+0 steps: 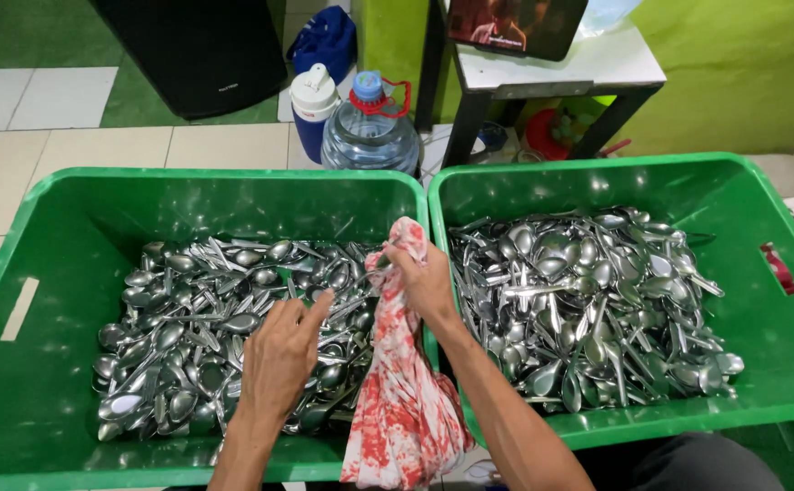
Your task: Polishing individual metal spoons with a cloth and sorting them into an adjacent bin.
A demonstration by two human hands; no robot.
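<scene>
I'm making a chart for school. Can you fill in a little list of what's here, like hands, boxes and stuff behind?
left hand: reaching into the spoons in the left green crate
right hand: gripping a red-and-white cloth
right green crate: also full of metal spoons
behind: water jug, white-and-blue flask, small table
floor: pale tiles

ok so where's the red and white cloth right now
In the head view, the red-and-white patterned cloth hangs over the rims between the two green plastic crates, gripped at its top by the right hand, just right of the left hand.
</scene>
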